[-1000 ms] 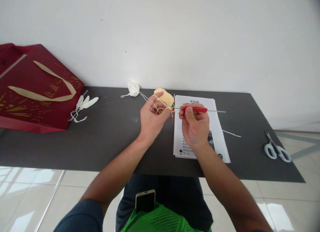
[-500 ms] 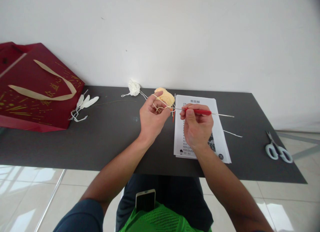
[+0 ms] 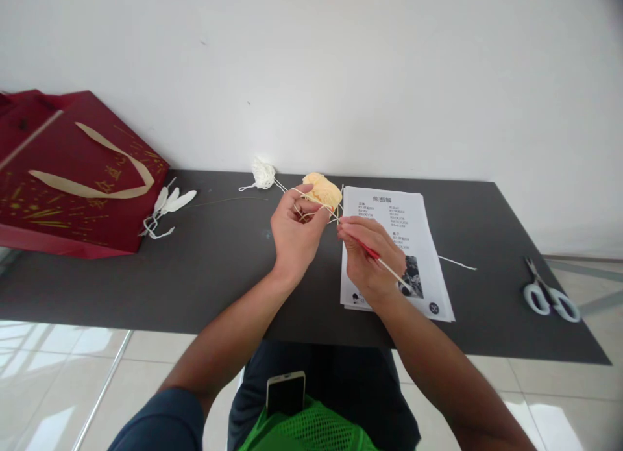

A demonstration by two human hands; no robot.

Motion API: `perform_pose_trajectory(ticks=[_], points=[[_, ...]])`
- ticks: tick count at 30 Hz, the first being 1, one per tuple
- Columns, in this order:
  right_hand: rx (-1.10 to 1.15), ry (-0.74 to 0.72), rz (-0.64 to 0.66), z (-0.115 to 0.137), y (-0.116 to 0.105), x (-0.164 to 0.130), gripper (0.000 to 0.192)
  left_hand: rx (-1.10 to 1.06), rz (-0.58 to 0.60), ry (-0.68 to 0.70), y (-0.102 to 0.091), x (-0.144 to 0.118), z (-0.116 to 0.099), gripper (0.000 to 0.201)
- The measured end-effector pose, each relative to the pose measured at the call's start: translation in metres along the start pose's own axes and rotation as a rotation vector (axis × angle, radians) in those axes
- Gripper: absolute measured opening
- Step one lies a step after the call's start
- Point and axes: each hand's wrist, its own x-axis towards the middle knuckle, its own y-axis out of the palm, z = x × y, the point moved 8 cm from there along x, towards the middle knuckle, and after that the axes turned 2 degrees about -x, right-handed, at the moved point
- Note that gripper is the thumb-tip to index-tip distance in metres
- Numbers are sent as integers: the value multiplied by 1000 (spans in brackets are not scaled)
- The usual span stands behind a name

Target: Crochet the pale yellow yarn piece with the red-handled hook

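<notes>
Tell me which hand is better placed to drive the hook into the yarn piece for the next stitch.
Right, probably. The right hand grips the red crochet hook, whose tip points at the yarn piece. The left hand is occupied pinching that piece, with white yarn looped over its fingers.

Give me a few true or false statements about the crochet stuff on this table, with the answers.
1. The right hand holds a red-handled crochet hook. True.
2. The scissors lie on the printed sheet. False: they lie apart from it, at the table's right end.
3. The left hand has pale yarn looped over its fingers. True.
4. The red gift bag is at the right end. False: it is at the left.
</notes>
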Motion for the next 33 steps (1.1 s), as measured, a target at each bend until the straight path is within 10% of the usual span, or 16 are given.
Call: perform_pose_trajectory(ticks=[11, 18, 24, 33], points=[[39, 22, 27, -10, 1, 0, 43, -422, 149, -356, 15, 3, 14, 50], [385, 370, -50, -40, 4, -2, 23, -477, 268, -443, 21, 3, 13, 54], [422, 413, -76, -47, -2, 6, 9, -321, 325, -374, 22, 3, 15, 60], [36, 106, 51, -19, -7, 13, 14, 109, 224, -146, 9, 9, 17, 61]])
